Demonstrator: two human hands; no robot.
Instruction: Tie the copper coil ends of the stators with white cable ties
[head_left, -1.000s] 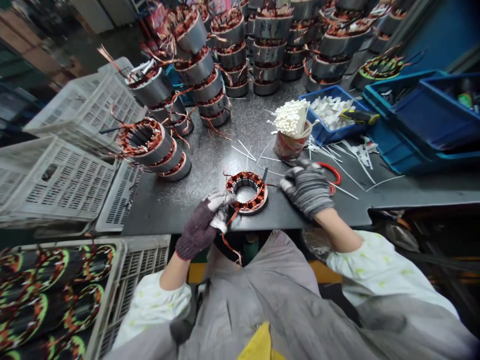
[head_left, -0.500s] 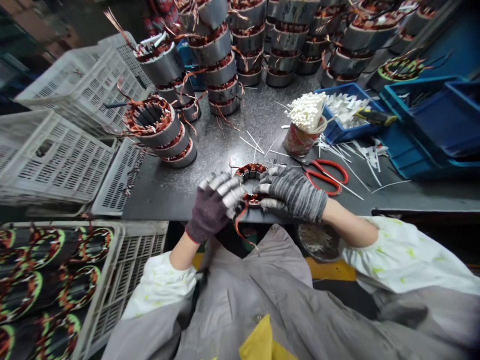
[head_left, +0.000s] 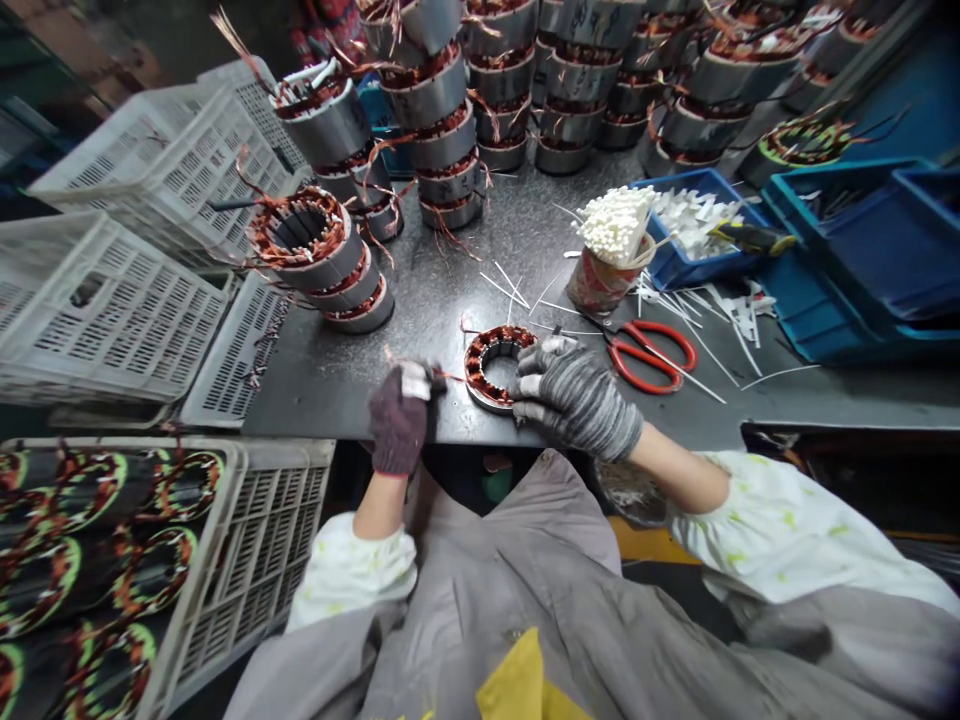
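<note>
A ring-shaped motor stator [head_left: 480,385] with copper windings lies flat near the table's front edge. My right hand [head_left: 577,395], in a grey striped glove with white-taped fingertips, grips its right side. To the left, my left hand [head_left: 401,415] in a dark purple glove is closed around the stator's lead wires [head_left: 450,377], which stretch from the winding to its fingers. Red-handled scissors [head_left: 651,355] lie just right of my right hand. Thin white sticks [head_left: 510,288] are scattered behind the stator.
Stacked stators [head_left: 322,260] stand at the left and along the back. A cup of white sticks [head_left: 604,280] is beside a blue bin [head_left: 694,265] of white pieces. Blue trays [head_left: 840,290] are at right. White crates [head_left: 105,310] and a crate of stators [head_left: 232,480] flank the left.
My left hand has moved left off the stator and closed on its wires, drawing them leftward from where they hung over the front edge. My right hand stays on the stator.
</note>
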